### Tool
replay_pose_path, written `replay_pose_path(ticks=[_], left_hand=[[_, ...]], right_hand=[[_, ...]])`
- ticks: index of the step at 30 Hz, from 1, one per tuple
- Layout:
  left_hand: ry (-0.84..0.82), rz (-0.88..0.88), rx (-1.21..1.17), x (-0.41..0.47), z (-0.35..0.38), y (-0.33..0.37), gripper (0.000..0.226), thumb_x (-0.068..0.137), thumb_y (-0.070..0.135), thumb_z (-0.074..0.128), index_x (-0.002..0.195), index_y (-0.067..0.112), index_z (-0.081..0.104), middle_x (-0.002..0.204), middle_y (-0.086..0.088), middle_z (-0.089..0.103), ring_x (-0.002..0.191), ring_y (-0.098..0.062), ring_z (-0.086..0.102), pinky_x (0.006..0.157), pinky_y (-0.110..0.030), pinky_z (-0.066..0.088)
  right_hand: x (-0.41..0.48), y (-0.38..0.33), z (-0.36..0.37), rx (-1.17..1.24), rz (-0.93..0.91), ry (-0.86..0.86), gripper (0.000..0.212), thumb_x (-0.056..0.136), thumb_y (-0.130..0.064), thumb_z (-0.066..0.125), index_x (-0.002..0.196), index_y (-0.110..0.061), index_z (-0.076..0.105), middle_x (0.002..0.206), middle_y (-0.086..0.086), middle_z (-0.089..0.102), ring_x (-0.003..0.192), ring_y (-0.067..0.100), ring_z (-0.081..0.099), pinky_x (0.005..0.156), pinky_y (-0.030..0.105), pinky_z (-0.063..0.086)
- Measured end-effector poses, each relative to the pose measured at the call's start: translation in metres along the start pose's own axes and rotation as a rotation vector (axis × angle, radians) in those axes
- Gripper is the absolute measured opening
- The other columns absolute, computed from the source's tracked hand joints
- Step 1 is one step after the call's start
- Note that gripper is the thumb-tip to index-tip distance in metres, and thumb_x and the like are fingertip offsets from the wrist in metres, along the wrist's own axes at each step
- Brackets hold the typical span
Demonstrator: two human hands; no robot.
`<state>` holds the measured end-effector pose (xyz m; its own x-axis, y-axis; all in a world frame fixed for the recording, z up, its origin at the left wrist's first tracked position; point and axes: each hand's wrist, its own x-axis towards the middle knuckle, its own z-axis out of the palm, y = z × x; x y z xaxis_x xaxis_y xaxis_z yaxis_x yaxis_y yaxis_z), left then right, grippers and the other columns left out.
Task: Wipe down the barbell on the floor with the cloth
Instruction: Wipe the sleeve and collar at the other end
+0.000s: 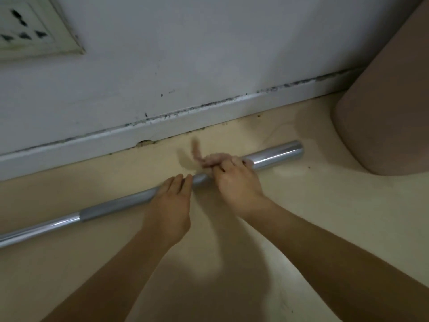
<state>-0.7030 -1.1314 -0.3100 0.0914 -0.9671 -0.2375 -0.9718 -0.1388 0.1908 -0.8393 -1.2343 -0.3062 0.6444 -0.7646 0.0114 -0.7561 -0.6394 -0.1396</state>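
A chrome barbell bar (276, 155) lies on the beige floor, running from the lower left up to its right end near a padded seat. It has a dull grey knurled section (116, 206) left of centre. My left hand (170, 205) rests on top of the bar, fingers laid over it. My right hand (234, 180) grips a small pink cloth (210, 160) and presses it around the bar just right of my left hand. A blurred tail of the cloth sticks up behind the bar.
A grey wall with a scuffed white skirting board (162, 133) runs close behind the bar. A wall socket (25, 26) sits at the upper left. A brown padded seat (390, 112) stands at the right, beside the bar's end.
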Motion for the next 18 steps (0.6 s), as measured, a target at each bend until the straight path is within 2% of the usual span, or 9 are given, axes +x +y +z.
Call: replay_pose_path(ticks=[2,4,6,10,12,14,15,17,18], left_hand=[[-0.013,0.000,0.029,0.001,-0.003,0.003,0.078,0.081,0.006,0.049,0.149,0.009,0.010,0.155,-0.013,0.020,0.142,-0.029,0.020,0.117,-0.034,0.014],[-0.035,0.002,0.077,0.002,-0.003,0.001,0.078,0.084,0.008,0.047,0.149,0.009,0.004,0.157,-0.013,0.014,0.143,-0.027,0.016,0.118,-0.035,0.014],[-0.030,-0.011,0.092,0.003,0.000,0.000,0.077,0.086,0.008,0.045,0.149,0.009,0.002,0.157,-0.013,0.013,0.144,-0.028,0.015,0.119,-0.036,0.014],[-0.040,-0.039,0.104,0.008,0.000,0.002,0.073,0.089,0.009,0.042,0.149,0.009,0.002,0.157,-0.013,0.013,0.143,-0.028,0.016,0.118,-0.037,0.017],[-0.034,-0.040,0.110,0.009,0.000,0.002,0.072,0.089,0.011,0.043,0.149,0.009,0.003,0.157,-0.013,0.016,0.143,-0.028,0.018,0.117,-0.037,0.019],[-0.032,-0.041,0.127,0.009,0.001,0.004,0.073,0.089,0.012,0.044,0.149,0.008,0.003,0.156,-0.014,0.016,0.142,-0.029,0.019,0.117,-0.037,0.019],[-0.039,-0.048,0.136,0.009,0.002,0.004,0.073,0.089,0.012,0.044,0.149,0.008,0.002,0.156,-0.014,0.015,0.143,-0.029,0.019,0.117,-0.038,0.018],[-0.052,-0.051,0.138,0.009,0.003,0.003,0.072,0.090,0.012,0.043,0.149,0.007,0.002,0.157,-0.015,0.015,0.143,-0.029,0.018,0.118,-0.038,0.017],[-0.049,-0.044,0.133,0.010,0.003,0.002,0.071,0.090,0.012,0.043,0.149,0.007,0.003,0.156,-0.015,0.016,0.143,-0.030,0.018,0.118,-0.038,0.017]], right_hand=[[0.011,0.000,-0.001,-0.208,-0.075,-0.055,0.031,0.080,-0.016,0.043,0.090,-0.013,0.072,0.096,0.011,0.063,0.096,0.032,0.054,0.083,0.044,0.044],[0.026,0.007,-0.006,-0.300,-0.160,-0.189,0.028,0.089,-0.021,0.045,0.109,-0.020,0.064,0.118,0.011,0.050,0.112,0.032,0.040,0.091,0.045,0.034],[0.040,0.007,-0.009,-0.415,-0.162,-0.285,0.032,0.093,-0.028,0.045,0.123,-0.027,0.055,0.126,0.007,0.043,0.120,0.030,0.032,0.094,0.040,0.029],[0.008,-0.006,0.008,-0.516,-0.169,-0.267,0.044,0.093,-0.013,0.029,0.129,0.002,0.051,0.127,0.031,0.051,0.130,0.050,0.029,0.112,0.059,0.017],[-0.015,0.001,0.013,-0.519,-0.178,-0.214,0.043,0.089,-0.008,0.035,0.125,0.012,0.050,0.128,0.037,0.049,0.130,0.052,0.033,0.110,0.053,0.030],[-0.027,0.007,0.014,-0.493,-0.199,-0.217,0.043,0.084,-0.010,0.051,0.121,0.012,0.053,0.123,0.033,0.056,0.124,0.045,0.047,0.096,0.042,0.049],[-0.026,0.006,0.010,-0.450,-0.177,-0.231,0.042,0.082,-0.009,0.049,0.119,0.011,0.056,0.119,0.031,0.060,0.120,0.042,0.052,0.091,0.040,0.053],[-0.008,0.000,0.008,-0.391,-0.152,-0.166,0.039,0.080,-0.012,0.047,0.112,0.004,0.064,0.108,0.023,0.068,0.109,0.036,0.061,0.093,0.041,0.051],[0.008,-0.002,0.005,-0.411,-0.152,-0.215,0.037,0.081,-0.013,0.051,0.115,-0.003,0.063,0.109,0.017,0.068,0.108,0.033,0.061,0.102,0.042,0.043]])
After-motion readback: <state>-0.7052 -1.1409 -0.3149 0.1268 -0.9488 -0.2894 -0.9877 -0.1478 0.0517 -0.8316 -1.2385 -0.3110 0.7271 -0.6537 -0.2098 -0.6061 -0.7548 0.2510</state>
